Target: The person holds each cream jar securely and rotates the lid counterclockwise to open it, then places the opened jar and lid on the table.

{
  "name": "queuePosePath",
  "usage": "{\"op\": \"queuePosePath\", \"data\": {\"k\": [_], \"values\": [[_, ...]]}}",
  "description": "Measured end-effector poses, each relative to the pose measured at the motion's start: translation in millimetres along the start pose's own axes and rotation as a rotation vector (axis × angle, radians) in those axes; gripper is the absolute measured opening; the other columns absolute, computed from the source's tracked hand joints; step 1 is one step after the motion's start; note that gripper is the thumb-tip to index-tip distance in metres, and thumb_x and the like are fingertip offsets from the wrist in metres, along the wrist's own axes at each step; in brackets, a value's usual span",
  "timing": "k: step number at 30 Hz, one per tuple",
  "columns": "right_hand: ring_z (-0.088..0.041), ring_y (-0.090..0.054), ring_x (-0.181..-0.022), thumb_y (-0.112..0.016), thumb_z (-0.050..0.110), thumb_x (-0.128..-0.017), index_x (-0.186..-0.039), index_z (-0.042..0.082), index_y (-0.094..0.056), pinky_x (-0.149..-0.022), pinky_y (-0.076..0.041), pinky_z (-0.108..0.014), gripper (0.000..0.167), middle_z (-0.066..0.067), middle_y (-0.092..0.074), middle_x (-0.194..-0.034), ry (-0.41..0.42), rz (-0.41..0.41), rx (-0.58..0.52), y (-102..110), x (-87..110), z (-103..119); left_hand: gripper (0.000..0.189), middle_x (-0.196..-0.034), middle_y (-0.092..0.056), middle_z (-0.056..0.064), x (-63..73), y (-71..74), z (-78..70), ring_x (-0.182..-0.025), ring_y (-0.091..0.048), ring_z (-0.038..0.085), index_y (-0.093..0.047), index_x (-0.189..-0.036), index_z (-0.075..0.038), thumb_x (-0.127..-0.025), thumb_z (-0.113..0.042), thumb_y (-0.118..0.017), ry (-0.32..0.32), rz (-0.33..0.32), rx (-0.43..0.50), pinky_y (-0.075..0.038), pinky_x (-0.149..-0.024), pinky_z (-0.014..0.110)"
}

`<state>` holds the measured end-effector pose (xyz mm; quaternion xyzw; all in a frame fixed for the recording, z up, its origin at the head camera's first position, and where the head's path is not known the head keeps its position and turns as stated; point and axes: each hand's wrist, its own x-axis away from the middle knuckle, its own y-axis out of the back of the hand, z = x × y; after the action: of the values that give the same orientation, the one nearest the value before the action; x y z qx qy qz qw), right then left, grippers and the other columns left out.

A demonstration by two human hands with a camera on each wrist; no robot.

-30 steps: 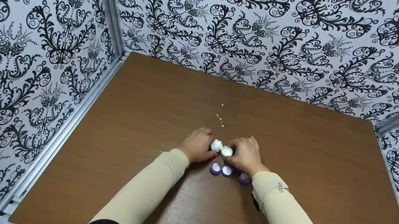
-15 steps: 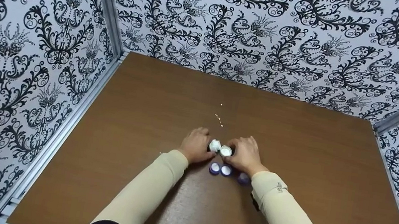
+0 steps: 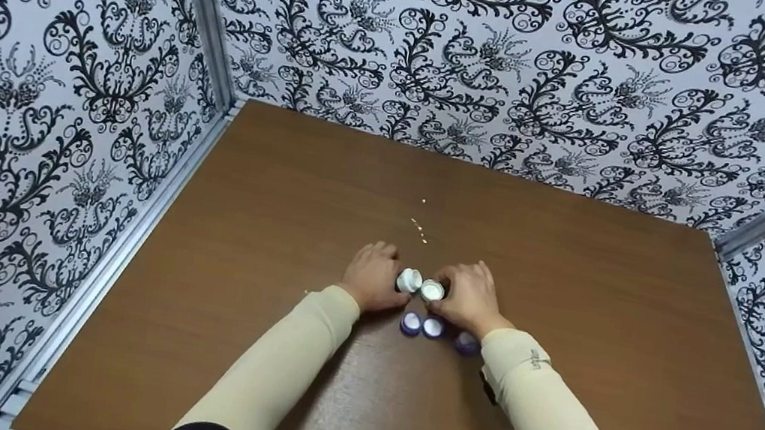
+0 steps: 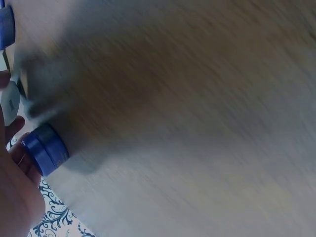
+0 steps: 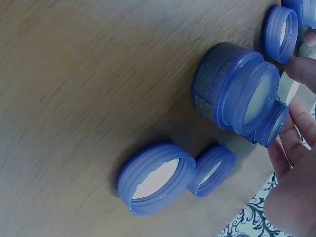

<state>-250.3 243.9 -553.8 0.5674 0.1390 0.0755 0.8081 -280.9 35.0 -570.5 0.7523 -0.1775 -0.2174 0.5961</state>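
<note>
My left hand (image 3: 373, 278) grips a small white round container (image 3: 409, 280) near the table's middle. A pale disc-shaped face (image 4: 10, 103) shows between its fingers in the left wrist view, with a blue round container (image 4: 45, 148) against the fingers. Close beside it, my right hand (image 3: 468, 294) holds a small round jar (image 3: 432, 290) with a white top face. Nearer the body lie two purple round pieces with white inside, one on the left (image 3: 411, 323), one on the right (image 3: 433, 326). A darker purple round piece (image 3: 468, 343) sits below the right wrist.
The right wrist view shows an open blue jar (image 5: 237, 91), a large upturned blue lid (image 5: 155, 180) and a smaller one (image 5: 212, 170). Several tiny pale bits (image 3: 420, 229) lie beyond the hands on the brown table (image 3: 571, 273). Patterned walls (image 3: 452, 51) stand behind and at both sides.
The white container in my left hand has turned slightly and shows a rounder face. Both hands stay almost in place; the head view has shifted a little.
</note>
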Motion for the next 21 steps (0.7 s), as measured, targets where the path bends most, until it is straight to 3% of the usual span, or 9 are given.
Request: {"op": "queuePosePath", "data": {"k": [13, 21], "values": [[-0.036, -0.059, -0.103, -0.084, 0.025, -0.063, -0.097, 0.009, -0.072, -0.113, -0.018, -0.058, 0.039, -0.008, -0.069, -0.099, -0.005, 0.011, -0.008, 1.1, 0.6, 0.4, 0.059, -0.134, -0.058, 0.005, -0.2, -2.5, -2.2, -0.128, -0.047, 0.026, -0.071, -0.118, -0.008, -0.08, -0.052, -0.065, 0.011, 0.055, -0.035, -0.032, -0.11, 0.043], [-0.035, -0.059, -0.103, -0.084, 0.027, -0.064, -0.099, 0.009, -0.072, -0.113, -0.018, -0.059, 0.041, -0.006, -0.069, -0.098, -0.002, 0.027, 0.005, 2.0, 0.4, 1.5, 0.057, -0.137, -0.057, 0.004, 0.6, -5.2, -1.5, -0.13, -0.047, 0.026, -0.072, -0.119, -0.008, -0.079, -0.05, -0.069, 0.045, 0.042, 0.039, -0.033, -0.109, 0.047]]}}
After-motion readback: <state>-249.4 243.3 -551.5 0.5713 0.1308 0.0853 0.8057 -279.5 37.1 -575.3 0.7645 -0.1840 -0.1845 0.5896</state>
